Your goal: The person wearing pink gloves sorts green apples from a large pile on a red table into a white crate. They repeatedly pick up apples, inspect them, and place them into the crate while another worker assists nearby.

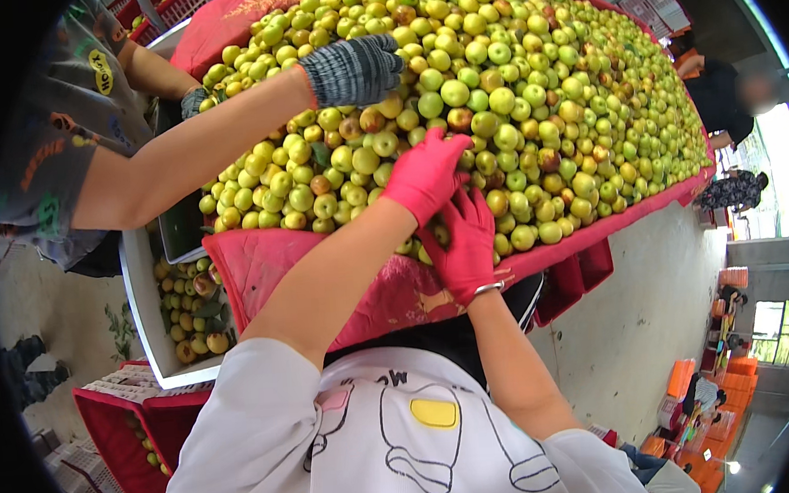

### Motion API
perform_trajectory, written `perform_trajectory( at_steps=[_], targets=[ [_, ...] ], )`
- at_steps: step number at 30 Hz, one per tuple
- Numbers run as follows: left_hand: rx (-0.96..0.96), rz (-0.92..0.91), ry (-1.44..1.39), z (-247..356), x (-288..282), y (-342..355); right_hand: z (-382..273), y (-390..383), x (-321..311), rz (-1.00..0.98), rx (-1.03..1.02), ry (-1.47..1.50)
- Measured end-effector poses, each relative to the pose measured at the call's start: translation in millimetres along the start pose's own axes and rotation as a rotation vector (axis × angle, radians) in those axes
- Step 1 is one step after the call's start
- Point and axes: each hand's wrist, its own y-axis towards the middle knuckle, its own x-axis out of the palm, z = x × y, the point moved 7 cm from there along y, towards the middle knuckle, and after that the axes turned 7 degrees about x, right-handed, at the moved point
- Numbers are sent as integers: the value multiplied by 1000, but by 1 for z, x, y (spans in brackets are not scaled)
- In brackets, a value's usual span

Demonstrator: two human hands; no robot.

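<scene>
A big heap of small round yellow-green fruit [512, 104], some with brown patches, covers a table padded with red cloth [273, 254]. My left hand [428, 174], in a bright pink glove, lies on the heap's near side with its fingers curled in. What these fingers hold, if anything, is hidden. Just below it, at the padded edge, my right hand [467, 247] in a matching glove bends around a small green fruit [442, 234] between thumb and fingers. At the left, a co-worker's hand in a grey striped glove [353, 71] reaches over the heap.
A white-rimmed bin [151, 325] with fruit and leaves stands left of the table. Red crates [122, 444] sit below it, one with fruit inside. More red crates [578, 285] are under the table's near edge. People and orange crates [737, 388] appear far right.
</scene>
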Motion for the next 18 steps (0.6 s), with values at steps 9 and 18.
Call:
perform_trajectory(
  at_steps=[9, 18],
  targets=[
    [-353, 244, -531, -56, -121, -188, -1, -9, 2, -10, -60, -35],
    [-1474, -241, 333, -38, -232, -650, -5, -9, 1, -69, -86, -60]
  ],
)
